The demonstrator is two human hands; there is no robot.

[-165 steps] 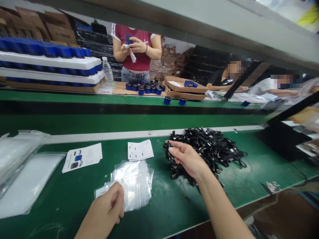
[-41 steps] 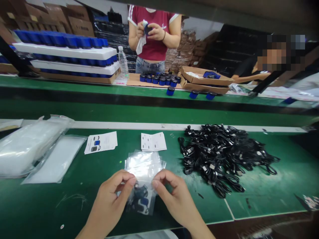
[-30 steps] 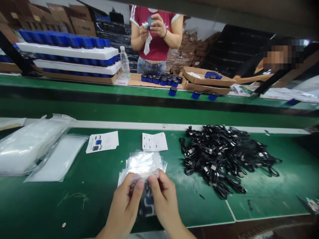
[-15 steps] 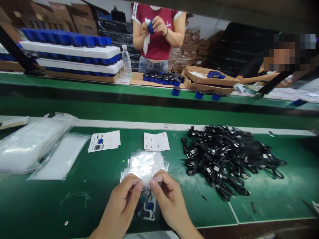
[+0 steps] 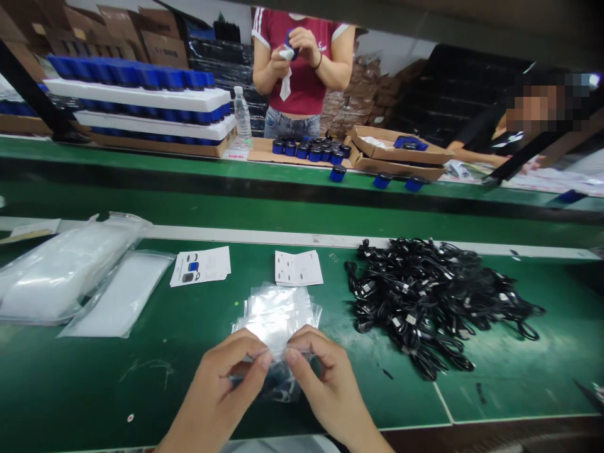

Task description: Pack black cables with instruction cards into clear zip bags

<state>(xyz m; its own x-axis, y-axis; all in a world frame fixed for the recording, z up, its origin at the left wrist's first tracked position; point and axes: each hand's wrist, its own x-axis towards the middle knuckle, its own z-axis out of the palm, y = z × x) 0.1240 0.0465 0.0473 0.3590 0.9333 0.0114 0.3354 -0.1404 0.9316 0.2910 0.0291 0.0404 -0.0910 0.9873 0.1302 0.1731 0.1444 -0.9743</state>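
Note:
Between my hands is a clear plastic bag (image 5: 282,385) with dark contents, which I cannot make out now. My left hand (image 5: 231,374) pinches its top edge between thumb and forefinger. Close beside it, my right hand (image 5: 321,371) pinches the same edge. Just beyond my fingertips lies a stack of clear plastic bags (image 5: 278,305) on the green table. Two piles of printed leaflets lie farther off, the left leaflets (image 5: 201,265) showing product pictures and the right leaflets (image 5: 298,268) folded. A heap of black cables (image 5: 425,296) spreads out to the right.
Large packs of plastic bags (image 5: 61,270) lie on the left. Across a raised green ledge (image 5: 212,170) stand blue round items (image 5: 311,151), stacked foam trays (image 5: 151,94), a water bottle (image 5: 242,119) and cardboard trays (image 5: 396,151). A co-worker in a red shirt (image 5: 302,69) wipes a blue item; another person sits at right.
The bag between my hands has tilted, so its printed contents no longer show clearly. Both hands keep their pinch. The co-worker's hands and cloth have shifted on the blue item.

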